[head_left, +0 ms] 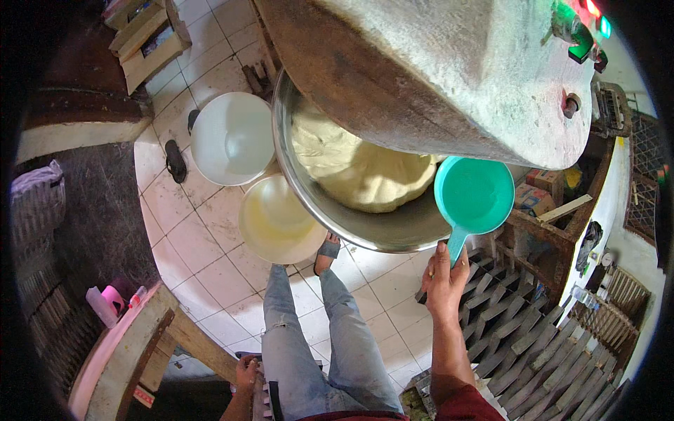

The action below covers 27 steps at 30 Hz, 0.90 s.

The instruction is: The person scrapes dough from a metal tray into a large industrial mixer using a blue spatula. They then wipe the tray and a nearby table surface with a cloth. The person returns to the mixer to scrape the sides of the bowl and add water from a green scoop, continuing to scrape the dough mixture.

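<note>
My right hand (446, 281) is closed round the handle of a teal plastic dipper (474, 195), held over the right rim of a big steel mixing bowl (330, 223). The dipper's round cup faces up; whether liquid is in it I cannot tell. A large pale mass of dough (365, 175) lies in the bowl, partly hidden under the mixer head (449, 77). Down by my left thigh, my left hand (246, 372) has its fingers curled at the edge of a dark slatted piece; what they grip is unclear.
Left of the bowl stand a white bucket (232, 139) and a nearer tub (277, 224) with yellowish contents. A dark sandal (175, 161) lies on the tiles. Stacked dark slats (540, 351) stand at the right, beside a wooden shelf with boxes (537, 196). A pink-edged table (119, 344) is at lower left.
</note>
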Motion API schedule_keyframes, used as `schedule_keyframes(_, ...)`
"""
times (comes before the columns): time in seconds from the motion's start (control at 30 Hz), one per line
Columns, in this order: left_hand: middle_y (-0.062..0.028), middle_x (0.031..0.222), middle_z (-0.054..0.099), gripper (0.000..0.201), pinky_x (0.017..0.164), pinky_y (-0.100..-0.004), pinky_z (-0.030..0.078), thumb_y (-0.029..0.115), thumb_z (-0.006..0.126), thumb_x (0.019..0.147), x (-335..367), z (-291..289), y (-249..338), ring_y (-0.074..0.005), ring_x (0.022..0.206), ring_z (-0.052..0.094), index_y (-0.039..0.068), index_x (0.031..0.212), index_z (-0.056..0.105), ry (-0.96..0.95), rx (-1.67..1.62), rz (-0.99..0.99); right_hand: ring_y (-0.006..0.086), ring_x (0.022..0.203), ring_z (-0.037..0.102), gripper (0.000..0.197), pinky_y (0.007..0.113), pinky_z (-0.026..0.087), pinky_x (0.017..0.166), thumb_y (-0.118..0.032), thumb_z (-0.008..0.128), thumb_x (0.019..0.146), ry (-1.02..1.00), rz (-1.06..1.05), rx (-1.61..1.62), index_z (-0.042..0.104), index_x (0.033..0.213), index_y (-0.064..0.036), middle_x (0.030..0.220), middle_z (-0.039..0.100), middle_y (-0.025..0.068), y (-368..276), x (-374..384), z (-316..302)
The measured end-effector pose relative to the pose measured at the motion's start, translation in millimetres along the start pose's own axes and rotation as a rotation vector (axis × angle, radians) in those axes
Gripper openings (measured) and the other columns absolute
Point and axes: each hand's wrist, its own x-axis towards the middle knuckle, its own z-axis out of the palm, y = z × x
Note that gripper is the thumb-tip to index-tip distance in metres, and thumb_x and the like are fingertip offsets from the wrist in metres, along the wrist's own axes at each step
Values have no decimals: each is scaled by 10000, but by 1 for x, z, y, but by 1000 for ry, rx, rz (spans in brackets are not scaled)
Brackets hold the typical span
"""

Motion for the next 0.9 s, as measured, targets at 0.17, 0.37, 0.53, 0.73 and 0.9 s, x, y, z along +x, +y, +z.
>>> schedule_keyframes(0.17,-88,998,660,295,704,-323,540,186,603,985,-9,21,41,-175,878,643,-20,1195,587,-6,131,23,57,433,397,238,237,315,360,-279,565,1037,-52,136,33,478,964,-71,641,452,-24,0,-14,2)
schedule_keyframes(0.37,-102,1014,668,336,741,-362,546,217,618,984,1,-2,8,-194,892,651,-24,1217,594,13,108,16,51,421,382,230,226,326,355,-288,562,1039,-85,75,-48,472,975,-86,627,417,-39,23,-5,-1)
schedule_keyframes(0.53,-83,856,682,332,660,-340,526,234,644,948,2,-9,3,-178,774,641,-43,1131,624,3,259,124,13,554,399,156,211,309,453,-183,545,1046,53,-13,51,500,946,-70,700,461,-60,22,12,-7)
schedule_keyframes(0.73,-124,998,673,430,693,-349,545,261,639,969,-2,-4,14,-201,847,662,-60,1247,571,19,69,34,46,477,370,220,236,308,408,-255,558,1043,16,121,110,492,939,-72,658,437,-51,-1,-10,-7)
schedule_keyframes(0.9,-125,1037,656,428,669,-325,541,255,652,950,-12,14,70,-191,856,665,-35,1255,575,9,52,85,68,443,390,284,250,313,358,-324,605,1015,-73,217,213,505,953,-66,635,439,-30,-8,-23,-18)
